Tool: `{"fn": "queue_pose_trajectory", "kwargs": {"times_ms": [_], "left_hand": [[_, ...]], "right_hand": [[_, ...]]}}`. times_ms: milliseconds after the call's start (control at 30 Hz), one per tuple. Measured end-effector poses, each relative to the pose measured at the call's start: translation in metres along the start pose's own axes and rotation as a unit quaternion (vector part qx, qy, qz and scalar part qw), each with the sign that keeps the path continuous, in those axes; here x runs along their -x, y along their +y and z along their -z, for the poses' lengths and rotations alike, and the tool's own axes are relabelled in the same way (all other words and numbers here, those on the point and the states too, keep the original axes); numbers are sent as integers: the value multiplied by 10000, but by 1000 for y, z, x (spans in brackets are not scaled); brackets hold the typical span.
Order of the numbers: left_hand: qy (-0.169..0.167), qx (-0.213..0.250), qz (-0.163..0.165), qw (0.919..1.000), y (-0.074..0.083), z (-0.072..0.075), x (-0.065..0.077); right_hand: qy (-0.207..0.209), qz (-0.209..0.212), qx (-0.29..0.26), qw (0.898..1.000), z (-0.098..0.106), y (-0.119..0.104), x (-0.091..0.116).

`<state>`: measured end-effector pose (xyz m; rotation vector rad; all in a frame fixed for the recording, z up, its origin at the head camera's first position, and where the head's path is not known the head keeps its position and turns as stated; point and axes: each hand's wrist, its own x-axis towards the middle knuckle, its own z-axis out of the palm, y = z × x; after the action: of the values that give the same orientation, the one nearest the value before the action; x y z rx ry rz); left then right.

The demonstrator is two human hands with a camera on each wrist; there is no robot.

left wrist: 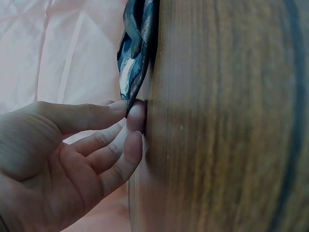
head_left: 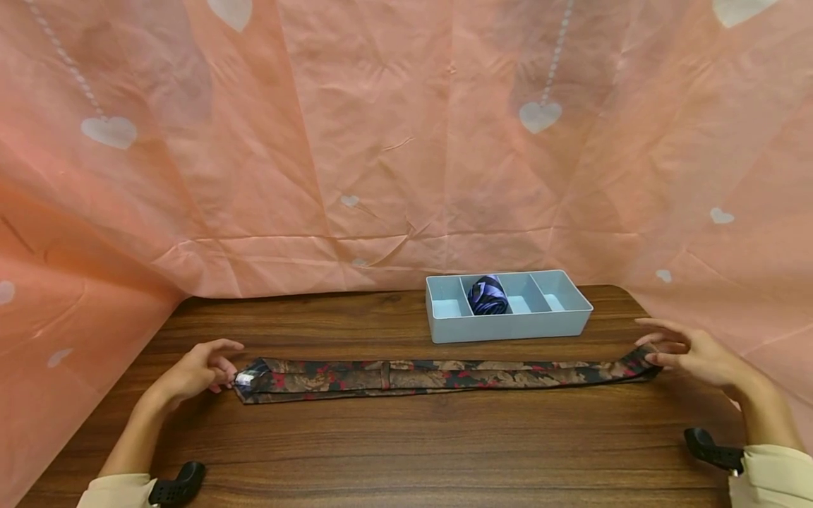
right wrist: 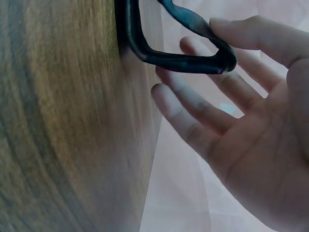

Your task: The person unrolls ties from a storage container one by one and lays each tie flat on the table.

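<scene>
Currently, left hand (head_left: 200, 368) pinches tip of long, dark floral fabric necktie (head_left: 444, 375); right hand (head_left: 699, 356) pinches opposite, folded end.

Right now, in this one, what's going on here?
A person has a dark floral necktie laid lengthwise across a wooden table. The left hand pinches its pointed tip, near a white label, while the right hand holds the opposite end, where the tie doubles back, slightly off the table. Behind it sits a light blue divided tray, with a rolled striped tie in one compartment.
</scene>
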<state>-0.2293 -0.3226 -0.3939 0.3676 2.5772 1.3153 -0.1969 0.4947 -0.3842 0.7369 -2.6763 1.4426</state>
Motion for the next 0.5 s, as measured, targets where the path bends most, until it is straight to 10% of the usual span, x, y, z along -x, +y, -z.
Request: {"fn": "queue_pose_trajectory", "kwargs": {"times_ms": [500], "left_hand": [[27,-63,-93,9999,1,1,0]], "right_hand": [[-111,530,-169,9984,2,7,0]]}}
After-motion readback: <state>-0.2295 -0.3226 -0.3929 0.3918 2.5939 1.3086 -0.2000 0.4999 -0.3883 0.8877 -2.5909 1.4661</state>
